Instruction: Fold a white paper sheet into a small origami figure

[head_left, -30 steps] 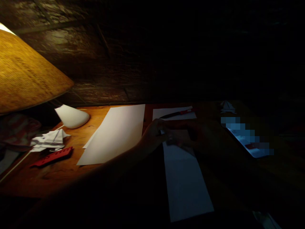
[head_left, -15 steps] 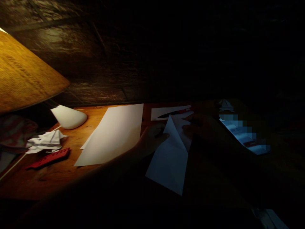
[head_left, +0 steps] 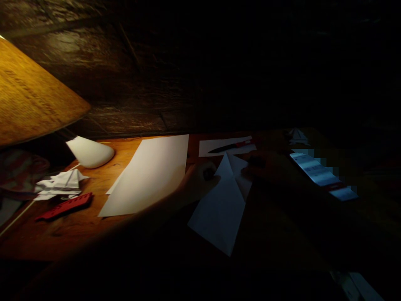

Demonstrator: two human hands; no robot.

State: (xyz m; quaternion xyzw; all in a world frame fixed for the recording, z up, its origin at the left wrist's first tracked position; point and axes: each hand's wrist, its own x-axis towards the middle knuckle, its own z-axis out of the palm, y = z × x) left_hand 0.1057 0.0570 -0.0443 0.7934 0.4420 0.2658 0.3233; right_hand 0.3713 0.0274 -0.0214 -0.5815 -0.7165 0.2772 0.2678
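A partly folded sheet of paper [head_left: 217,207] slants between my hands, its pointed top facing the wall and its wide end toward me. My left hand [head_left: 202,177] pinches its left edge, thumb lying on the paper. On the other side, my right hand [head_left: 255,165] grips the right flap near the top; deep shadow hides most of its fingers. Just beyond the point, a knife [head_left: 227,147] with a dark blade and red handle rests on a small piece of white paper [head_left: 205,147].
White sheets [head_left: 150,175] lie left of my hands. Farther left are a lamp [head_left: 90,152], a folded paper shape [head_left: 62,184] and a red object with holes [head_left: 67,206]. A lit phone [head_left: 313,169] and another folded paper [head_left: 297,136] are at the right. A dark wall stands behind.
The folded paper has turned slightly, its near end swinging to the left and its tip to the right. Both hands keep their hold on it.
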